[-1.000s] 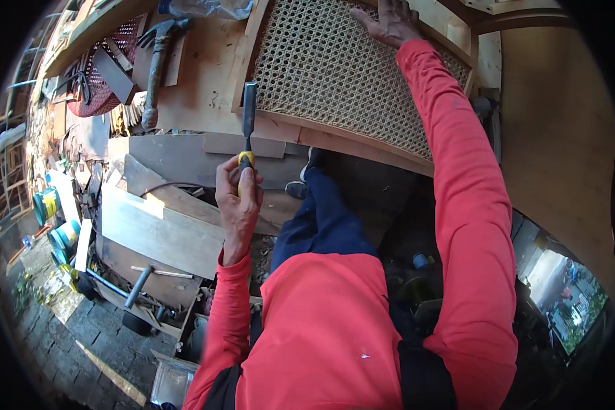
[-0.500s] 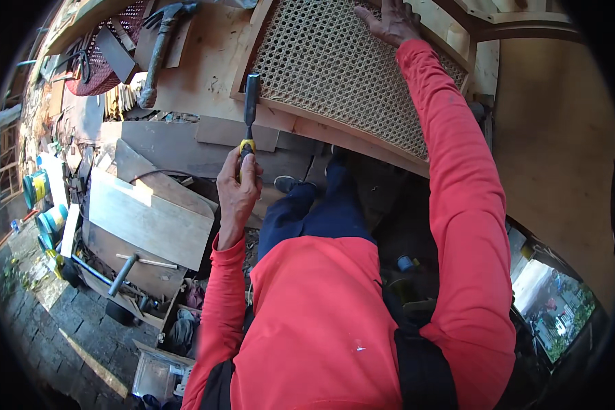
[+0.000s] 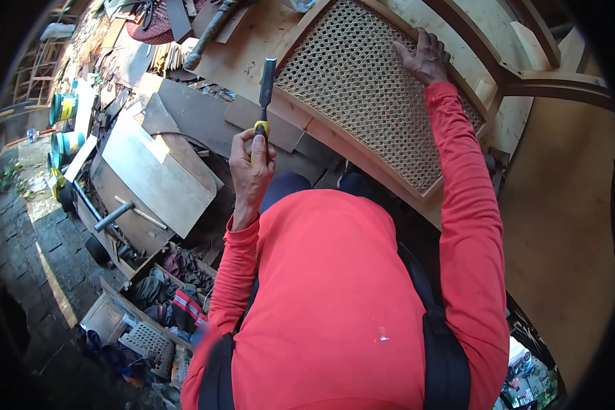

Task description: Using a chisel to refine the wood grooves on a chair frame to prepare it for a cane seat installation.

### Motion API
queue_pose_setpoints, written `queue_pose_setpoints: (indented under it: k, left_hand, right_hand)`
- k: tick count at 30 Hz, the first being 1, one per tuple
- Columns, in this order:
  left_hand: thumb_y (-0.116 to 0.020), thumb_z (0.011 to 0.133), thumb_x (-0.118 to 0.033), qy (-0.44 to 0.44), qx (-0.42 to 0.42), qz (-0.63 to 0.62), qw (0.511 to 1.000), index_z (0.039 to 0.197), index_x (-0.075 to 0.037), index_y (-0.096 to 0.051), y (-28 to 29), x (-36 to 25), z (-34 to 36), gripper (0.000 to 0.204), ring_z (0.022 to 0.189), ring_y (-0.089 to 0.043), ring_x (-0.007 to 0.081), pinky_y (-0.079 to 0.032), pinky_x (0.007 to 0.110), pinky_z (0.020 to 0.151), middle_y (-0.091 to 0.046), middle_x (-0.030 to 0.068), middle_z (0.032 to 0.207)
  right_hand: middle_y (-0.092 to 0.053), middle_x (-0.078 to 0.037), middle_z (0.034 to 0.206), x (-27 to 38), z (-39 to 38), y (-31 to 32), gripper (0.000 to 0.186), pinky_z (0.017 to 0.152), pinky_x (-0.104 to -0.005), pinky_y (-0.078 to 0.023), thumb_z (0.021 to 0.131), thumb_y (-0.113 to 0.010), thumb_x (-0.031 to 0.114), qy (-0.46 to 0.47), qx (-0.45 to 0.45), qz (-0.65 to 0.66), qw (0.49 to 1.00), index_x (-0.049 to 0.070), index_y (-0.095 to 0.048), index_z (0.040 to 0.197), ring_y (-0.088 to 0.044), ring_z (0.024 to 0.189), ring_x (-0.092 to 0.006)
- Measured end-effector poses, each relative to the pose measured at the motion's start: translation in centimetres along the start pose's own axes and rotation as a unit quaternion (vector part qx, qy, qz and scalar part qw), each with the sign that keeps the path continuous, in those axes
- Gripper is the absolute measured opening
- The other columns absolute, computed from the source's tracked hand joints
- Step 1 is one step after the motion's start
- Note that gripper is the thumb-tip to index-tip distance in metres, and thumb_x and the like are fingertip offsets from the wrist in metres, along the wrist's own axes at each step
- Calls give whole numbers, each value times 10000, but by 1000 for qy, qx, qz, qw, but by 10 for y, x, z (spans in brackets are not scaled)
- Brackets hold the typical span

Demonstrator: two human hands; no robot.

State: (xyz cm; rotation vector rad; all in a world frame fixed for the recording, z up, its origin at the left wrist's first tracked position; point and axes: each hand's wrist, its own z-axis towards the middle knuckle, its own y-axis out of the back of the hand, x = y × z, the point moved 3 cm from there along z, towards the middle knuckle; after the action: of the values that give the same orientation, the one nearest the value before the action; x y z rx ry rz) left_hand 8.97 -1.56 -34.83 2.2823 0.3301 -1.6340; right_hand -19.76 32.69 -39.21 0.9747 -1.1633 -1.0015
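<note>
My left hand [image 3: 251, 164] is closed around the yellow and black handle of a chisel [image 3: 267, 89], whose metal blade points up and away from me. The chisel's tip stands beside the near left corner of a wood-framed cane panel [image 3: 362, 75] lying on the wooden workbench [image 3: 246, 61]. My right hand [image 3: 427, 58] rests on the panel's far right side. Its thumb is spread over the woven cane, and the fingers lie across the wooden rail.
A curved wooden frame [image 3: 485, 41] stands beyond the panel. A hammer [image 3: 212, 34] lies at the bench's left. Boards [image 3: 150, 178], teal buckets [image 3: 63, 108] and a box of cloths [image 3: 164, 283] crowd the floor at left. A large brown board [image 3: 560, 205] fills the right.
The view has turned and my body leans further forward. The panel and bench appear rotated clockwise. My right hand stays on the panel's rail, and my left hand still holds the chisel.
</note>
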Motion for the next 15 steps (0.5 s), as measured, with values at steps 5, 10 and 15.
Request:
queue_pose_setpoints:
  k: [5, 10, 15]
  left_hand:
    - [-576, 1095, -176, -46, -5, -34, 998, 1239, -3, -539, -26, -27, 3, 228, 610, -539, 46, -426, 197, 533, -643, 35, 789]
    - [-597, 1081, -166, -90, 37, -21, 995, 1265, 8, -535, -27, -44, -6, 261, 636, -551, 44, -427, 200, 549, -656, 34, 806]
    - [-607, 1086, -187, -65, 37, -46, 996, 1225, 13, -586, 5, -30, -18, 244, 614, -546, 42, -416, 199, 529, -658, 33, 809]
  right_hand:
    - [-483, -217, 1519, -7, 0, -4, 917, 1161, -612, -315, 928, -594, 718, -8, 8, -28, 1000, 92, -403, 1571, -431, 1433, -414]
    - [-454, -216, 1560, -11, 2, -2, 958, 1174, -621, -316, 917, -600, 734, 13, -2, -28, 1000, 96, -365, 1594, -419, 1451, -409]
    - [-453, -208, 1571, -15, 12, -4, 988, 1187, -586, -325, 898, -623, 752, 29, 21, -45, 998, 101, -370, 1598, -432, 1443, -423]
